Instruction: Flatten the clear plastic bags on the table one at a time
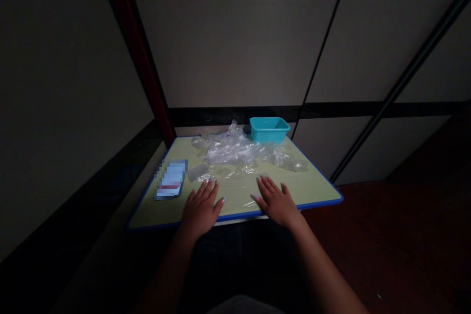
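My left hand (202, 208) lies flat near the table's front edge, palm down with fingers spread. My right hand (275, 201) rests the same way a little to the right, its fingers also apart. Neither hand holds anything. Just beyond the fingertips spreads a heap of crumpled clear plastic bags (231, 149), and some thin film reaches back toward the hands. Whether the fingertips touch this film I cannot tell. Left of my left hand is a phone (171, 179) with a lit, blurred screen.
The small table (312, 191) has a pale yellow top and a blue rim. A turquoise plastic basket (270, 132) stands at its back right corner. Behind it rises a panelled wall (235, 34), with a dark red post (136, 44) at the left. Reddish floor (386, 235) shows at the right.
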A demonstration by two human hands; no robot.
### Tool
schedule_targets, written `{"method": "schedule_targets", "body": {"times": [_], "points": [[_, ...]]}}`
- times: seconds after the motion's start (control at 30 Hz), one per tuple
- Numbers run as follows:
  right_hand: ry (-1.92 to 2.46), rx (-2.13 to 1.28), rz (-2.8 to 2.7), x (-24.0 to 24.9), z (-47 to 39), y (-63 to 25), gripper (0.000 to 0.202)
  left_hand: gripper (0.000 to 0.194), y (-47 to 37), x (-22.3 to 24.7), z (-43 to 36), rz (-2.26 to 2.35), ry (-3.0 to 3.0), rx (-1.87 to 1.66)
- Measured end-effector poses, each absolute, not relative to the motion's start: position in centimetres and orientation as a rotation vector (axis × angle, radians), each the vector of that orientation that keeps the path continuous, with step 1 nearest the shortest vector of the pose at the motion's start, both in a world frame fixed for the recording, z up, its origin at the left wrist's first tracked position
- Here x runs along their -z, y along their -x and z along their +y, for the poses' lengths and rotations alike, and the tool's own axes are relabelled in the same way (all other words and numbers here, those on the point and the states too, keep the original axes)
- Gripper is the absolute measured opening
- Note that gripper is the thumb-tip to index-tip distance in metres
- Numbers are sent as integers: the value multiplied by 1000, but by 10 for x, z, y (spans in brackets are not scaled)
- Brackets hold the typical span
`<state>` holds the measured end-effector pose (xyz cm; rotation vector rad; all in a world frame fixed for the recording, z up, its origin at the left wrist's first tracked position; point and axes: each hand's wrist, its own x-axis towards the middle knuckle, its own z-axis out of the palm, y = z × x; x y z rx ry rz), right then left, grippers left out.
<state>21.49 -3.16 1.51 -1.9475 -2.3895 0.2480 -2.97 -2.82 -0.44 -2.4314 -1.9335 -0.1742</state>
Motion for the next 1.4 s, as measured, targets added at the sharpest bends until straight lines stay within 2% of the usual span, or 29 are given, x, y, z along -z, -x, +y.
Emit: {"method": "schedule_targets", "body": {"times": [0.53,0.73,1.0,1.4], "points": [[1891,-305,-2446,-14,-28,-229,73,69,14,-19,-34,-2093,2456,30],[1867,-361,-2482,-18,-28,-239,76,66,-16,-35,-38,-1839,2750,82],[1800,-442,-2582,-17,-22,-256,69,67,-62,-33,-29,-1456,3084,165],[1700,-627,-2601,-28,-12,-284,76,70,-78,-21,-6,-1532,3019,103]]}}
